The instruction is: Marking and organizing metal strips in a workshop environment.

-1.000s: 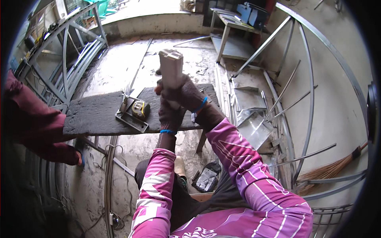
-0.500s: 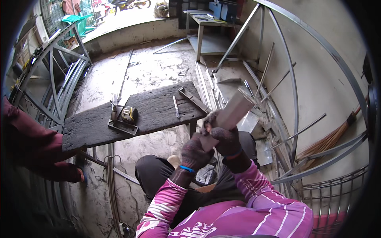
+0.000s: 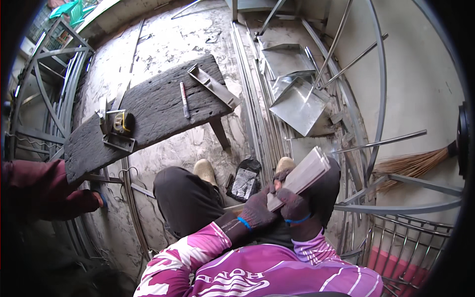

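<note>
A short stack of flat grey metal strips (image 3: 307, 172) is held tilted above my lap, its far end fanned slightly apart. My left hand (image 3: 259, 206), in a dark knitted glove, grips the near end. My right hand (image 3: 295, 204), gloved as well, is closed round the strips from the other side, and some bare fingertips show. To the left stands a dark wooden bench (image 3: 158, 99). On it lie a yellow and black tape measure (image 3: 121, 122), a marker pen (image 3: 184, 100), a metal channel piece (image 3: 213, 86) and a small metal bracket (image 3: 119, 142).
Bent sheet metal (image 3: 301, 105) and long metal bars (image 3: 255, 106) cover the floor at right. A welded metal frame (image 3: 381, 74), a straw broom (image 3: 415, 166) and a metal rack (image 3: 410, 247) stand by the wall. Another person's dark red trouser leg (image 3: 37, 185) is at left.
My view has tilted down. Both hands have drawn the strips nearer to my lap and turned them, so the stack's layered edges now show. The grip of both hands continues.
</note>
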Tool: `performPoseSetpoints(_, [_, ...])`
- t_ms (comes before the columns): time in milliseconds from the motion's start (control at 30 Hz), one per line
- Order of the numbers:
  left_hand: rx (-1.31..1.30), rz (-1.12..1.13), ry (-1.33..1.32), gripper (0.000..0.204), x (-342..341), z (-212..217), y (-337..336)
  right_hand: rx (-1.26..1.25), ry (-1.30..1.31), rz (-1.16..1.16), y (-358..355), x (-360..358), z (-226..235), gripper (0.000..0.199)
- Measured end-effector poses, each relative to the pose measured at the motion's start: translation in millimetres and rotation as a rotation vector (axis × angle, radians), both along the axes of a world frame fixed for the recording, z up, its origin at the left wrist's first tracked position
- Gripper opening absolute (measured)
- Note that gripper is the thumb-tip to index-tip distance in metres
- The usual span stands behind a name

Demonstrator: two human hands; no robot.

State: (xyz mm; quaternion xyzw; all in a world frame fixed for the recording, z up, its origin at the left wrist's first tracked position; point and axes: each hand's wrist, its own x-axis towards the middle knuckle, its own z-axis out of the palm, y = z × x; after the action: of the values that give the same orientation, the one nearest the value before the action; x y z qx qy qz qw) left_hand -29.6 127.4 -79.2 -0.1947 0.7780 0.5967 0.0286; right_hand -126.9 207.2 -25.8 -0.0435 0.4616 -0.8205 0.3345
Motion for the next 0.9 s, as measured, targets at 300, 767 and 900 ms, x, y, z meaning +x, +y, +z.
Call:
performPoseSetpoints(300, [0.082, -0.046, -0.234, 0.072, 4.7, -10.3, -26.1, 0.572, 0.261, 0.265, -43.2, -25.1, -13.9, 0.011])
performPoseSetpoints(767, [0.126, -0.24, -0.429, 0.097, -122.9, 335.5, -88.8, 0.358, -0.354, -0.001, -46.0, -129.6, 257.8, 0.037])
performPoseSetpoints(900, [0.305, -0.356, -0.311, 0.088, -153.1, 454.0, -86.1, 0.195, -0.257, -0.063, -31.1, -181.1, 400.9, 0.035])
